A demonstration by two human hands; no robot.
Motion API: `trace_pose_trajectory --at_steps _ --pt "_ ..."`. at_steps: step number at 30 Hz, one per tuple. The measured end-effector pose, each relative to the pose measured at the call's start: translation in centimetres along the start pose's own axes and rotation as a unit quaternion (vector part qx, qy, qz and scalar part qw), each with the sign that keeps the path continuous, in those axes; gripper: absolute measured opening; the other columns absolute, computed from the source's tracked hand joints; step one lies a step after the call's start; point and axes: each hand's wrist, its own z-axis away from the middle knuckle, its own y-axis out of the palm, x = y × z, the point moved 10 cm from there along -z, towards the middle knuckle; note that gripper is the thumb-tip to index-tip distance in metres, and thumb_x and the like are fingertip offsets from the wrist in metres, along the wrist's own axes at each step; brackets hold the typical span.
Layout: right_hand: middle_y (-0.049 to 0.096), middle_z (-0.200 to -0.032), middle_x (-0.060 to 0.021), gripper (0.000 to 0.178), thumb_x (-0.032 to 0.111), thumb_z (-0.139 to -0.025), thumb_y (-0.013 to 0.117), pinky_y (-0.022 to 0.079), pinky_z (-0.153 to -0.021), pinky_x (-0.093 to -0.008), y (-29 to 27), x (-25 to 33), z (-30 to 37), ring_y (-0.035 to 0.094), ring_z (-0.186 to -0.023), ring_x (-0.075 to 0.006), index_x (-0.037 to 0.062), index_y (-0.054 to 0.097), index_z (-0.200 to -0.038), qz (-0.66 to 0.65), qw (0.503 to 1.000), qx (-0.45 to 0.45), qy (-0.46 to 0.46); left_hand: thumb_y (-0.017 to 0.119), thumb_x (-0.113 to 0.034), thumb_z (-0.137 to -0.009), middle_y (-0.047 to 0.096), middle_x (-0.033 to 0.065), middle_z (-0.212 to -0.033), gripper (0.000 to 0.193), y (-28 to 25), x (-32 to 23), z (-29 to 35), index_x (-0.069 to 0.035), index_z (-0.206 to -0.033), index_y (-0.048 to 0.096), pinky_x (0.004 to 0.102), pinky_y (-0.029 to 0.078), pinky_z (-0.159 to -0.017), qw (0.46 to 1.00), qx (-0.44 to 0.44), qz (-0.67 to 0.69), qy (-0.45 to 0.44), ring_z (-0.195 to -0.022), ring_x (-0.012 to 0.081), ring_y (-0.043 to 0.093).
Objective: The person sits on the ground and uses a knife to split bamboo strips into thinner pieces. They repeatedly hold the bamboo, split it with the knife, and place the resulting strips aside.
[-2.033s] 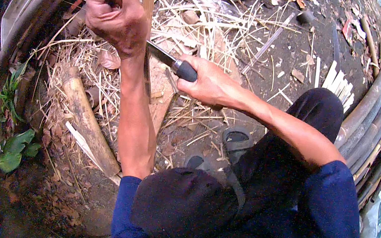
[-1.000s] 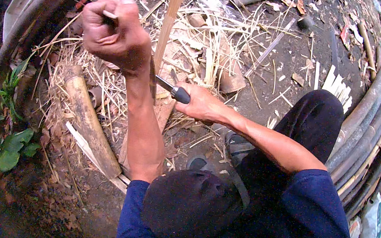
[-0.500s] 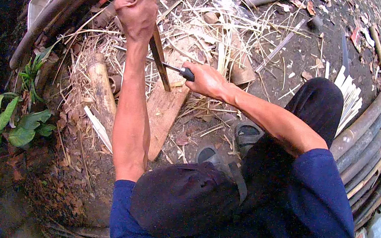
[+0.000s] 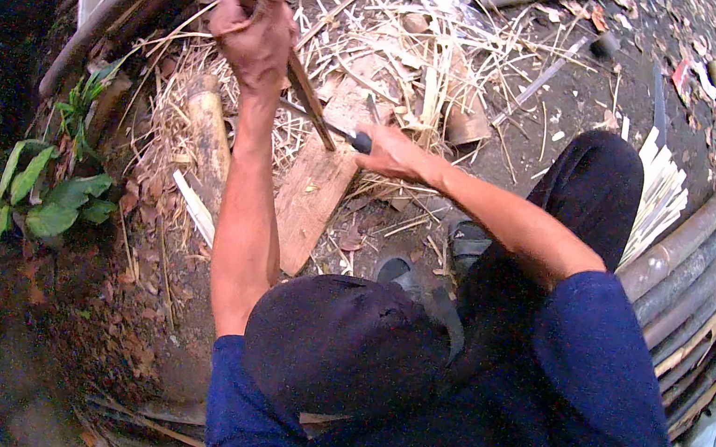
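Observation:
Ahead and to the left, my left hand (image 4: 257,36) is closed around the upper end of a narrow bamboo strip (image 4: 310,104). The strip slants down to the right, its lower end over a wooden board (image 4: 310,201) on the ground. My right hand (image 4: 396,152) grips the black handle (image 4: 361,142) of a knife. Its thin blade (image 4: 291,105) points left and crosses the strip close to the lower end. My left forearm and the strip hide part of the blade.
Pale shavings (image 4: 441,67) litter the ground around the board. A bamboo section (image 4: 208,127) lies left of my forearm. White cut strips (image 4: 663,194) lie beyond my knee beside a dark blade (image 4: 658,108). Long bamboo poles (image 4: 704,248) line the right; leafy plants (image 4: 63,203) grow left.
My left hand has come slightly nearer with the bamboo strip. The blade's end, earlier visible left of my forearm, no longer shows there. The whole view has shifted a little.

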Motion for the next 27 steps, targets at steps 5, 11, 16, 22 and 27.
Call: trace_pose_trajectory --at_steps 5,11,16,22,27 --pt "0.062 -0.075 -0.0217 0.024 0.014 -0.075 0.062 0.048 -0.063 -0.0506 0.5 -1.4 -0.1 0.063 -0.075 -0.0424 0.0075 0.053 -0.097 0.125 0.992 -0.024 0.019 0.071 -0.051 -0.079 0.044 -0.0043 -0.051 0.051 -0.2 -0.9 1.0 -0.008 -0.066 0.047 0.0203 0.032 -0.042 0.999 -0.023 -0.025 0.029 -0.046 0.0034 0.042" --pt "0.063 -0.075 -0.0209 0.023 0.021 -0.077 0.061 0.050 -0.065 -0.0481 1.9 -2.0 -0.2 0.063 -0.074 -0.0426 0.0048 0.056 -0.092 0.067 0.998 0.005 0.002 0.071 -0.049 -0.080 0.040 -0.0054 -0.052 0.053 -0.3 -1.7 1.1 -0.008 -0.064 0.043 0.0231 0.033 -0.044 0.996 -0.027 -0.068 0.051 -0.047 0.0054 0.038" --pt "0.064 -0.076 -0.0192 0.022 0.015 -0.084 0.053 0.049 -0.056 -0.0488 1.4 -2.1 0.8 0.065 -0.069 -0.0387 0.0140 0.051 -0.107 0.264 0.964 0.018 0.039 0.071 -0.048 -0.080 0.037 -0.0050 -0.054 0.055 -0.4 -0.8 2.0 -0.006 -0.063 0.042 0.0242 0.029 -0.047 0.993 -0.041 -0.098 0.046 -0.053 0.0065 0.032" --pt "0.062 -0.076 -0.0227 0.035 0.024 -0.076 0.068 0.052 -0.064 -0.0459 2.5 -0.6 0.5 0.064 -0.073 -0.0399 0.0080 0.055 -0.104 0.085 0.987 0.068 -0.121 0.073 -0.041 -0.081 0.045 -0.0050 -0.056 0.040 -3.6 -2.4 1.6 -0.008 -0.075 0.052 0.0212 0.030 -0.039 0.996 -0.078 0.028 0.038 -0.044 0.0044 0.040" --pt "0.061 -0.094 -0.0273 0.052 0.045 -0.081 0.063 0.049 -0.077 -0.0499 3.9 -6.1 3.9 0.061 -0.090 -0.0431 0.0009 0.054 -0.106 0.142 0.984 0.104 0.009 0.069 -0.041 -0.084 0.044 0.0003 -0.049 0.041 -13.1 -8.7 -1.5 -0.009 -0.078 0.044 0.0261 0.037 -0.033 0.982 -0.182 0.002 0.057 -0.037 0.0121 0.043"
